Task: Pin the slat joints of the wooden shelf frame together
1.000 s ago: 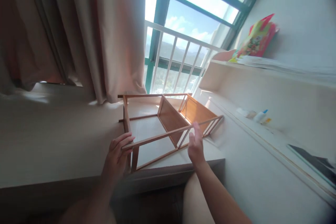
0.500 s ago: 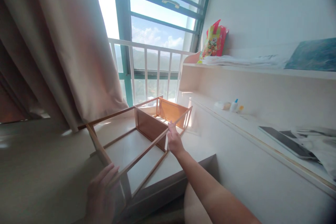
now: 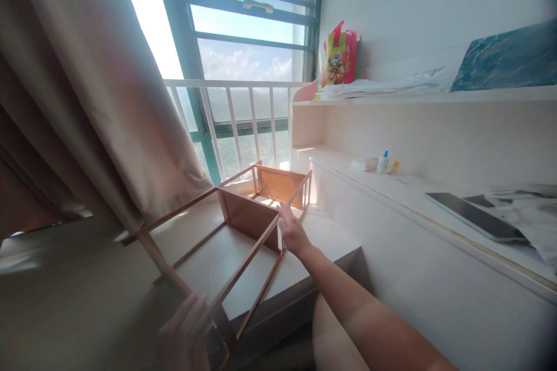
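A wooden shelf rack (image 3: 243,217) lies on its side on the pale window-side platform (image 3: 331,237). My right hand (image 3: 292,232) reaches forward and rests on the rack's upper rail near its middle, fingers closed round the thin bar. My left hand (image 3: 185,333) is low in the picture, blurred, at the near corner post of the rack, its fingers against the wood. The rack's two solid panels stand toward the window end.
A beige curtain (image 3: 104,98) hangs at left beside a green-framed window with a white railing (image 3: 235,110). To the right runs a ledge with a small glue bottle (image 3: 383,162), a tablet (image 3: 476,217) and cloth. A colourful bag (image 3: 337,58) sits on the upper shelf.
The view has swung right and the rack has turned so its near end points toward me. My left hand has dropped lower with the near corner; my right hand stays on the upper rail.
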Motion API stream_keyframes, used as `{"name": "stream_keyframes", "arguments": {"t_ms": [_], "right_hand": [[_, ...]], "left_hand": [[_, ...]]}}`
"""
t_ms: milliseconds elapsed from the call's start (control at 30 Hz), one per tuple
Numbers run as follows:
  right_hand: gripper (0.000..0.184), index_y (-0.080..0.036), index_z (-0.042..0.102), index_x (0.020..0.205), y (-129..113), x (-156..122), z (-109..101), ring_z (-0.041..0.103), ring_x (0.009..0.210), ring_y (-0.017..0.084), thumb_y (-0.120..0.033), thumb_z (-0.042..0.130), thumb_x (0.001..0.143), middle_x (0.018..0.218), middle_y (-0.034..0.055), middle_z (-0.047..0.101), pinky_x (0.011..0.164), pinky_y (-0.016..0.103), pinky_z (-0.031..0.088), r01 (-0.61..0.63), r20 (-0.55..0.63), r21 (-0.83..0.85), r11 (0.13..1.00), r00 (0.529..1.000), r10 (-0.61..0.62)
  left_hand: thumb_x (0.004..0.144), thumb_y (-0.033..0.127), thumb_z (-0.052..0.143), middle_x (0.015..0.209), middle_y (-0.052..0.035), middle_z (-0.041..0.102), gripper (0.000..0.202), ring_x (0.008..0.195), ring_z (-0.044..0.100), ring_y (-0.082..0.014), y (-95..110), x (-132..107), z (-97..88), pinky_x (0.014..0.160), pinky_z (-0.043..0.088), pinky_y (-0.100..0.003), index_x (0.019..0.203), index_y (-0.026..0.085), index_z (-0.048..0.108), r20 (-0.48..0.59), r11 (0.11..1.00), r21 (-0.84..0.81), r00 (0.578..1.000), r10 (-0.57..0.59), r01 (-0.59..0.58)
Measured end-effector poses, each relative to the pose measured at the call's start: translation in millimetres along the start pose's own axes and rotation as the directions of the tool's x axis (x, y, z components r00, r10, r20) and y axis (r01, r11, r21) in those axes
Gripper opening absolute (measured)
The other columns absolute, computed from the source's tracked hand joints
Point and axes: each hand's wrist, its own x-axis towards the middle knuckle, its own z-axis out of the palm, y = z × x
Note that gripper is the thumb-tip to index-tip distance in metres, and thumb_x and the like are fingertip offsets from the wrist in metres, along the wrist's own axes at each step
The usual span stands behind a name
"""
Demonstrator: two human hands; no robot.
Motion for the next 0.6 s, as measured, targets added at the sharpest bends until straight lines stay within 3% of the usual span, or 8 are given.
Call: {"name": "stream_keyframes", "arguments": {"t_ms": [167,300,467,600], "right_hand": [[0.053,-0.012,0.053,0.141,-1.5,0.8,-7.4,0.020,0.148,0.025,-0.019,0.038,0.090,0.153,0.0093,0.040,0.122,0.046,0.019,0.022,0.014,0.022,1.000,1.000,-0.022],[0.051,-0.014,0.053,0.140,3.6,-11.7,-20.9,0.030,0.145,0.022,-0.021,0.036,0.092,0.152,0.0092,0.042,0.121,0.045,0.022,0.019,-0.010,0.043,0.999,1.000,-0.018],[0.050,-0.011,0.055,0.136,31.8,-63.5,-38.1,0.036,0.142,0.023,-0.024,0.036,0.092,0.150,0.0136,0.044,0.120,0.045,0.026,-0.051,-0.097,0.044,0.998,0.994,0.055],[0.046,-0.014,0.063,0.126,62.6,-116.2,-50.2,0.045,0.135,0.024,-0.026,0.039,0.089,0.141,0.0142,0.054,0.118,0.046,0.030,-0.154,-0.071,0.009,0.988,0.985,0.154]], "left_hand": [[0.094,0.026,0.050,0.130,-0.0075,0.056,0.045,0.115,0.054,-0.0291,9.2,0.8,-1.5,0.102,0.039,-0.049,0.138,0.034,0.048,-0.007,0.999,-0.005,0.999,-0.052,0.052],[0.094,0.026,0.050,0.132,-0.0101,0.057,0.043,0.116,0.054,-0.0297,12.7,-2.8,-0.3,0.100,0.038,-0.048,0.136,0.029,0.049,0.005,1.000,0.018,1.000,0.004,-0.004],[0.093,0.022,0.051,0.132,-0.0117,0.057,0.042,0.117,0.053,-0.0296,31.0,-8.5,7.2,0.098,0.039,-0.048,0.135,0.027,0.050,0.029,0.999,0.016,0.998,0.049,-0.050],[0.094,0.022,0.049,0.134,-0.0118,0.055,0.043,0.120,0.052,-0.0287,47.8,-5.2,10.4,0.099,0.040,-0.047,0.137,0.026,0.047,0.000,1.000,-0.004,1.000,0.018,-0.018]]}}
